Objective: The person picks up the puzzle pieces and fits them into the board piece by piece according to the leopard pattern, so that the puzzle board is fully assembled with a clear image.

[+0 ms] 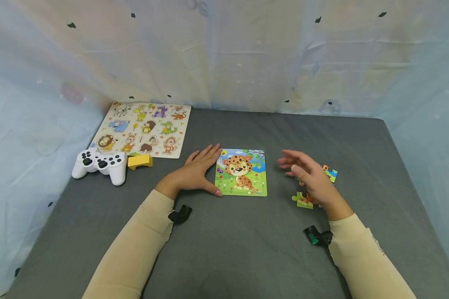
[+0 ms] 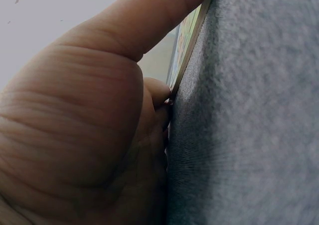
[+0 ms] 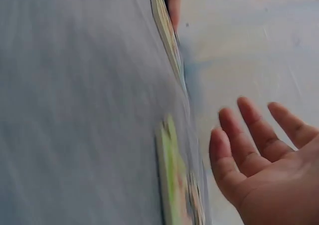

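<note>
Fingers [image 1: 205,153] of the left hand [image 1: 194,173] lie straight, the thumb spread well apart from them, framing the left side of the leopard board [image 1: 240,172], which rests flat near the middle of the tabletop [image 1: 243,245]. The right hand [image 1: 312,176] hangs between the board and the tabletop's right edge, its fingers loosely bent, parted and holding nothing, above loose puzzle pieces [image 1: 303,201]. Trouble might start there: lowered carelessly, that palm could scatter or flip the pieces, since it covers some of them from above. The board might also skid or turn if the left thumb pushed at its near left corner, as nothing appears to brace its right side. Toward the far left corner, the animal board [image 1: 173,151], gamepad [image 1: 101,164] and yellow block [image 1: 140,161] sit well apart from the right hand. From the head, the height of the right hand is hard to judge; the right wrist view shows its fingers splayed beside the pieces, apart from them. The left wrist view adds the board's thin side edge, low against the grey surface, with the thumb reaching it, though the fingertips are mostly hidden.
</note>
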